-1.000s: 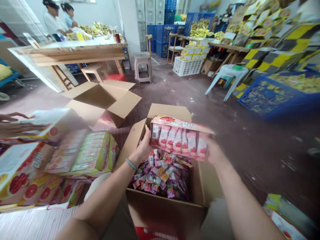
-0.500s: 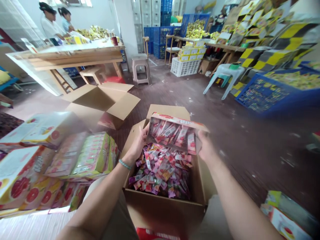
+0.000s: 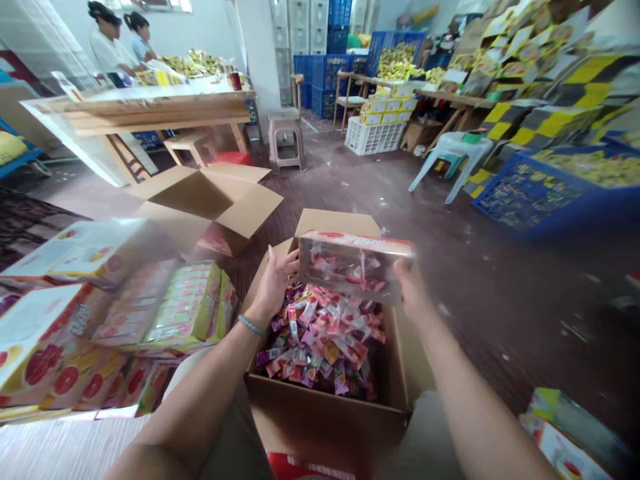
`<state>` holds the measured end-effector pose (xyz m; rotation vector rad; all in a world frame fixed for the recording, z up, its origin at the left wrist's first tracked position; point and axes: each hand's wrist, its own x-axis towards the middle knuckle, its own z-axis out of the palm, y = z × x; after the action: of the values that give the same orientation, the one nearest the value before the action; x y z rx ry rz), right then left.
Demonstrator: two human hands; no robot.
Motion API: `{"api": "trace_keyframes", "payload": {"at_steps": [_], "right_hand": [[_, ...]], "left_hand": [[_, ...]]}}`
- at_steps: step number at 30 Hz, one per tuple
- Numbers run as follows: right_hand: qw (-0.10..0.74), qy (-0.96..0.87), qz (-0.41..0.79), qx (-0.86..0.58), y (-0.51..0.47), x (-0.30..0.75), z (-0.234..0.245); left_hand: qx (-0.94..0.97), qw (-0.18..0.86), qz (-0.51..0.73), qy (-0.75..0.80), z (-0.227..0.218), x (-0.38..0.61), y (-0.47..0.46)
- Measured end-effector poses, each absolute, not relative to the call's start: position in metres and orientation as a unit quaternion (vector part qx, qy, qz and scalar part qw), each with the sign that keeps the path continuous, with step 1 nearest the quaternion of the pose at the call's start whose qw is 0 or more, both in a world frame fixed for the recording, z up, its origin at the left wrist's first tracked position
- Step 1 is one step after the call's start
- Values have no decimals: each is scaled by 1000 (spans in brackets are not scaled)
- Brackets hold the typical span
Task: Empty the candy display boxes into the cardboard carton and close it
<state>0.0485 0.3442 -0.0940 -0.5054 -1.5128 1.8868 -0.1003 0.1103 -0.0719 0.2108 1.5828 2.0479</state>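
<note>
Both my hands hold a red and white display box (image 3: 356,265) tipped mouth down over an open cardboard carton (image 3: 325,420). My left hand (image 3: 276,281) grips its left end with fingers curled. At its right end, my right hand (image 3: 411,287) is closed on the box. Small pink and red sachets are falling out of the display box onto a heap of mixed sachets (image 3: 320,347) inside the carton. The tumbling sachets are blurred.
Stacked fruit-printed boxes (image 3: 105,313) lie at my left. An empty open carton (image 3: 210,203) sits on the floor beyond. Two people stand at a wooden table (image 3: 145,107) far left. Plastic stools (image 3: 286,137), blue crates (image 3: 540,190) and a white chair (image 3: 453,157) stand further off.
The display box has tipped further over, and its neatly lined sachets have come loose and are spilling into the carton. Another person's hand at far left has gone out of view.
</note>
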Motion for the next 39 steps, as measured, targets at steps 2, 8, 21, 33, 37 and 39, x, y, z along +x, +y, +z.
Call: {"api": "trace_keyframes", "payload": {"at_steps": [2, 8, 21, 33, 37, 39], "right_hand": [[325, -604, 704, -185, 344, 48, -97], [336, -601, 700, -189, 342, 54, -93], [381, -406, 769, -314, 361, 102, -74], [415, -386, 754, -332, 285, 135, -62], [340, -369, 800, -328, 245, 127, -75], [308, -364, 823, -309, 232, 127, -80]], "left_hand": [[56, 249, 768, 587, -71, -101, 109], [95, 265, 771, 571, -67, -101, 108], [51, 254, 771, 581, -60, -116, 109], [122, 343, 733, 575, -79, -69, 120], [37, 386, 790, 475, -91, -60, 119], [-1, 392, 814, 429, -93, -64, 120]]}}
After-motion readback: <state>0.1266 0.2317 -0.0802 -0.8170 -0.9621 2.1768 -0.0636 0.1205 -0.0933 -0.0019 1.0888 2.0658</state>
